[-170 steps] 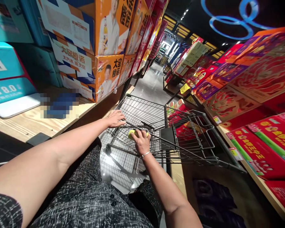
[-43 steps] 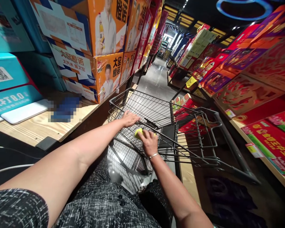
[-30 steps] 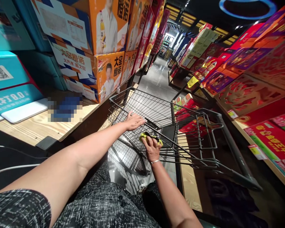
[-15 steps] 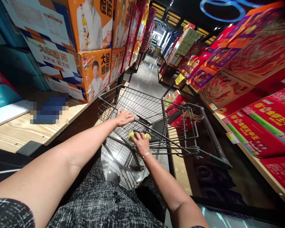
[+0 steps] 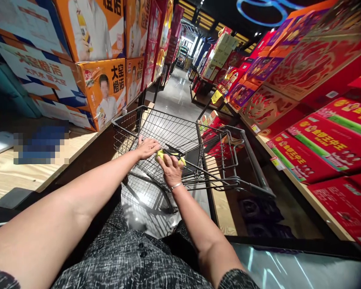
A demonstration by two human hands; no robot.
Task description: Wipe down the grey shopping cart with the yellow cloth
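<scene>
yellow cloth (image 5: 162, 153), black wire cart (image 5: 180, 132), orange boxes (image 5: 105, 92), red boxes (image 5: 315, 148)

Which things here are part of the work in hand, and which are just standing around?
In use:
- wire trolley
- yellow cloth, pressed on the trolley's rim by the right hand
- left hand, resting flat on the rim

Bystanders:
- orange cartons on the wooden shelf
- red gift boxes

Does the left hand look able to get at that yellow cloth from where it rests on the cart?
Probably yes. The left hand lies on the wire cart rim right beside the yellow cloth, with nothing between them. The right hand covers most of the cloth, though, so only its edges are free.
</scene>
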